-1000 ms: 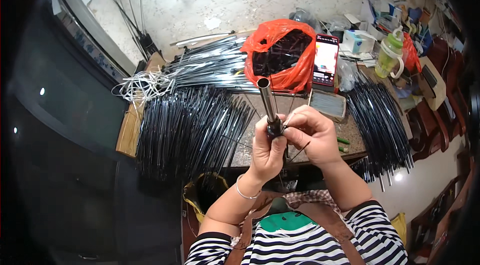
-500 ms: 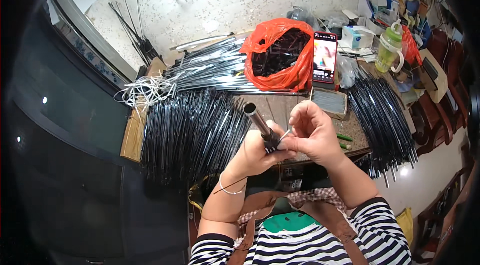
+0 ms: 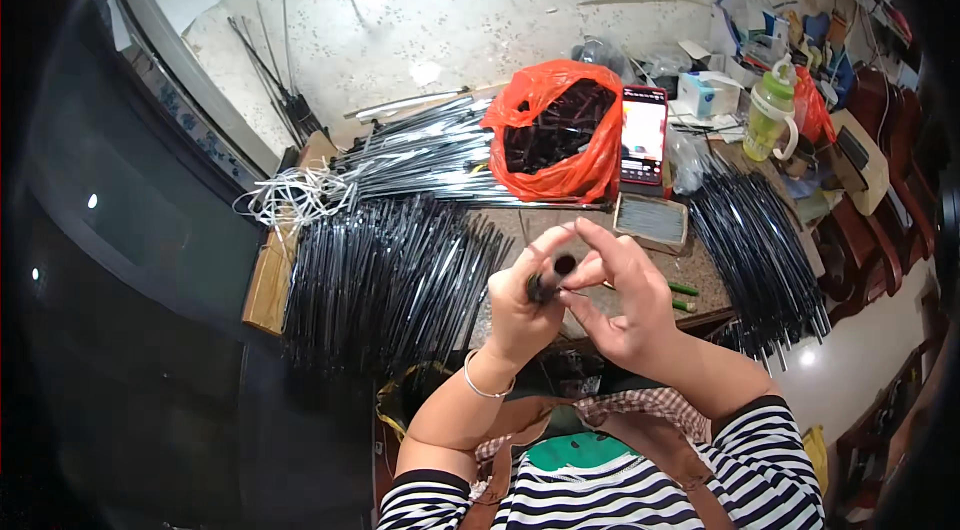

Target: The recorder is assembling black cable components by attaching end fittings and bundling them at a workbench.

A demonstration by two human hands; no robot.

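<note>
Head view. Work location: in front of the wearer, above the near edge of the bench point(image 3: 708, 270). The left hand point(image 3: 525, 305) grasps the dark tube point(image 3: 564, 266) near its black hub point(image 3: 540, 288), fingers wrapped around it. The right hand point(image 3: 640, 305) is at 3 o'clock of the tube, fingers curved, thumb and forefinger apart; whether it touches the tube or holds a small part cannot be told.

Step in hand, as judged: two-handed fitting work at the hub. The next move would call for a steady left grip and a precise right fingertip placement.

Orientation: the tube's open mouth faces the camera. Its long axis is strongly foreshortened, leaning toward 2 o'clock; the hub is blurred.

Surroundings: black rods point(image 3: 390, 275) at 9 o'clock, red bag point(image 3: 565, 185) at 12 o'clock, phone point(image 3: 641, 140) at 1 o'clock.
</note>
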